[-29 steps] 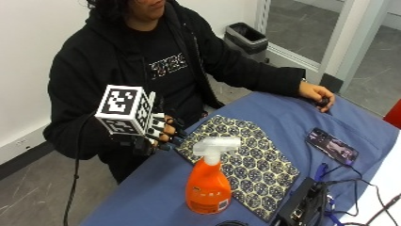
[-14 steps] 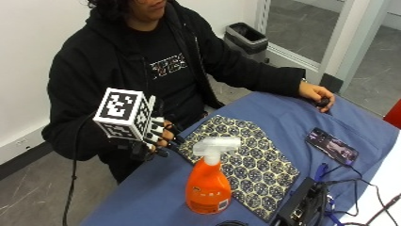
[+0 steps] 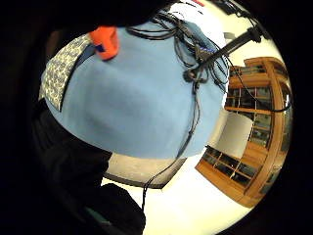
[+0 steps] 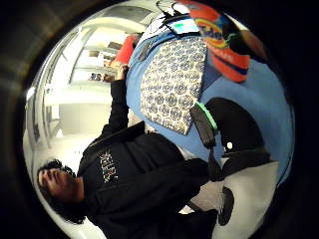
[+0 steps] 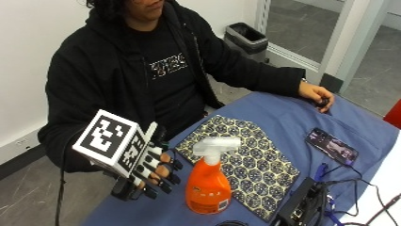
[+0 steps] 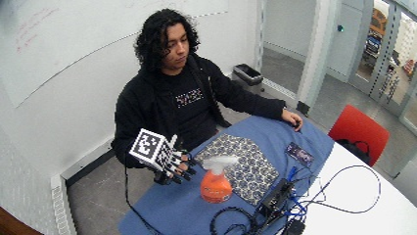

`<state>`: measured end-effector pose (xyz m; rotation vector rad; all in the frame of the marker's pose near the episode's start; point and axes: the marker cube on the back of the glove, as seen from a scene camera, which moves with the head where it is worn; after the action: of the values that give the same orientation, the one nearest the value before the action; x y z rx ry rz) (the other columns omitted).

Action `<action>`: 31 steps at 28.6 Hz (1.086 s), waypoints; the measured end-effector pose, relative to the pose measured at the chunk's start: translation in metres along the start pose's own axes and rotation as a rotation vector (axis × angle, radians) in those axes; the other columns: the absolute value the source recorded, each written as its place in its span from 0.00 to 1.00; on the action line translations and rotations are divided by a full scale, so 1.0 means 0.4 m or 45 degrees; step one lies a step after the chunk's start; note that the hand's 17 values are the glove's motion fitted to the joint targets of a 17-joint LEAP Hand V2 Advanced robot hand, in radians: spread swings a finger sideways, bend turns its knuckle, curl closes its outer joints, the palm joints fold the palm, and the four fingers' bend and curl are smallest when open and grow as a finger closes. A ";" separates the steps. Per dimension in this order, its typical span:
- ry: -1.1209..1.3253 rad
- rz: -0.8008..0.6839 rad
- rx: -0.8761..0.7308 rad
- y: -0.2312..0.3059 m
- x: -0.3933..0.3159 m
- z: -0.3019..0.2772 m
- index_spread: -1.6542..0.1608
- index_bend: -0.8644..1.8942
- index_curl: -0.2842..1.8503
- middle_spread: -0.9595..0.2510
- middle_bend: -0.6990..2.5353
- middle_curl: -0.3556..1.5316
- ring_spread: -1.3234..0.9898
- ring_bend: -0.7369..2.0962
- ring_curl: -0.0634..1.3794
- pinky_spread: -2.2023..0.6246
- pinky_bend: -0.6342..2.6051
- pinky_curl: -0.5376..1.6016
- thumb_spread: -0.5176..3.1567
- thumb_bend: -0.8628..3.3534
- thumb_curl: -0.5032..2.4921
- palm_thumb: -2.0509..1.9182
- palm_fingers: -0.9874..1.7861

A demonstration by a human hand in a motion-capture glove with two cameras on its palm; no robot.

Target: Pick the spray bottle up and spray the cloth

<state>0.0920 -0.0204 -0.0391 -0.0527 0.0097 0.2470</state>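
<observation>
White lettering is printed across the chest of the black hoodie (image 5: pixel 166 66), but it cannot be read. A label on the spray bottle (image 4: pixel 219 35) is likewise illegible.

Dressed in a black hooded sweatshirt (image 5: pixel 113 70) over a black T-shirt (image 5: pixel 166 70) with pale chest lettering. Long dark curly hair (image 6: pixel 150 36). Right hand (image 5: pixel 153 169) in 1 black glove; left hand (image 5: pixel 316 94) bare.
</observation>
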 end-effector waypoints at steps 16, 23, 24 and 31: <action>-0.534 -0.069 0.033 -0.248 0.064 -0.097 0.73 0.35 0.27 0.75 0.30 0.37 0.54 0.40 0.27 0.85 0.25 0.38 0.46 0.24 0.24 0.65 0.58; -0.931 -0.205 0.062 -0.312 0.031 -0.069 0.74 0.37 0.27 0.73 0.31 0.38 0.54 0.42 0.28 0.85 0.25 0.37 0.45 0.24 0.26 0.68 0.62; -0.983 -0.218 0.063 -0.319 0.026 -0.064 0.74 0.37 0.27 0.73 0.31 0.38 0.53 0.42 0.28 0.85 0.25 0.37 0.45 0.24 0.26 0.68 0.63; -1.382 -0.263 0.271 -0.398 -0.047 -0.033 0.76 0.38 0.28 0.72 0.32 0.40 0.52 0.42 0.29 0.82 0.24 0.37 0.44 0.25 0.27 0.72 0.70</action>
<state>0.1128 -0.1798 -0.0439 0.2960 -1.0435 0.0425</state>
